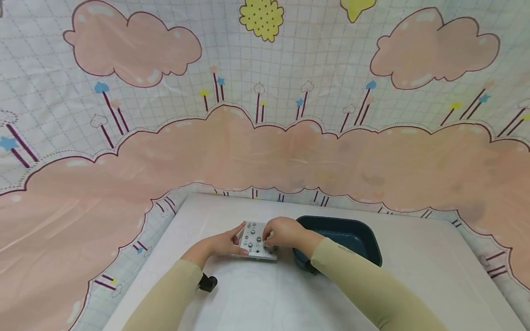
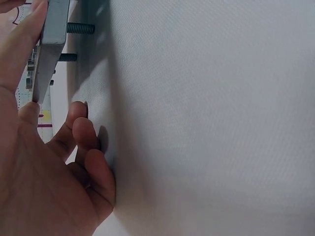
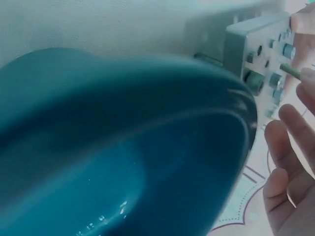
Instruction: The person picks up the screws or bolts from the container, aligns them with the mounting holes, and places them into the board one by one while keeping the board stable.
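Note:
My left hand (image 1: 221,243) grips a silver metal plate (image 1: 262,257) by its left side, thumb at the near corner and a finger at the far one. Several bolts and screws of different sizes stand in the plate's face. In the left wrist view, threaded bolt shanks (image 2: 81,28) stick out of its underside, and the plate is tilted up off the table. Over the plate's right part, my right hand (image 1: 285,231) pinches a thin screw (image 3: 290,71), its tip pointing at the face. The pinched end is hidden by the fingertips.
A dark blue-green plastic bin (image 1: 366,234) stands right of the plate, under my right forearm. In the right wrist view its rim (image 3: 216,81) comes close to the plate. White cloth covers the table (image 1: 232,299); a patterned curtain (image 1: 290,158) hangs behind.

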`<state>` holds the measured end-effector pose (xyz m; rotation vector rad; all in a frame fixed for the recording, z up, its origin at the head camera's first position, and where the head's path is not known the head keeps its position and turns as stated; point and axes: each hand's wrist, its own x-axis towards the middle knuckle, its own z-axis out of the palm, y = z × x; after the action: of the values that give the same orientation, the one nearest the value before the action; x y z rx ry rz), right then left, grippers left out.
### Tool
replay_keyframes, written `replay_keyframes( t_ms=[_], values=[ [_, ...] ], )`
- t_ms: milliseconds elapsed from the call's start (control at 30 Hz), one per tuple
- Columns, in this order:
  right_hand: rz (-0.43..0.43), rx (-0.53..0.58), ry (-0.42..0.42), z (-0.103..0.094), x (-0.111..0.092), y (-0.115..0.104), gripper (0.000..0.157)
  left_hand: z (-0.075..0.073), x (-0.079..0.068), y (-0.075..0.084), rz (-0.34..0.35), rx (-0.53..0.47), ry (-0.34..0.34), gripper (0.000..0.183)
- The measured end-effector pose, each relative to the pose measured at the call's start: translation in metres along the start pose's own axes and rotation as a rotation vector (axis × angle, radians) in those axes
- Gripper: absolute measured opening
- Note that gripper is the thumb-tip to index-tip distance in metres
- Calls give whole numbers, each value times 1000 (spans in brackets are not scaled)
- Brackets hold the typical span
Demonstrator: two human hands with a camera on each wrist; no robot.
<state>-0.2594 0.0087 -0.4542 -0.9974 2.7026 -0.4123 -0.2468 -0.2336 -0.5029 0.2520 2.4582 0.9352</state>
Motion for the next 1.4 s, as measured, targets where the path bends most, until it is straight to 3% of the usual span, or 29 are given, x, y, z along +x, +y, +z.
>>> replay_keyframes(
  t_ms=[200,800,1200,1400],
  values=[
    [37,-24,-24,4,2,1,5,0,2,2,-4,11,4,111],
    [0,-155,-70,7,4,-3,10,1,4,1,-15,22,0,112],
    [28,-136,-73,5,2,-2,10,-1,2,2,-3,1,-4,112],
    [80,-15,-8,-4,-8,-2,20,-3,-2,-5,-26,-61,9,102]
  ],
)
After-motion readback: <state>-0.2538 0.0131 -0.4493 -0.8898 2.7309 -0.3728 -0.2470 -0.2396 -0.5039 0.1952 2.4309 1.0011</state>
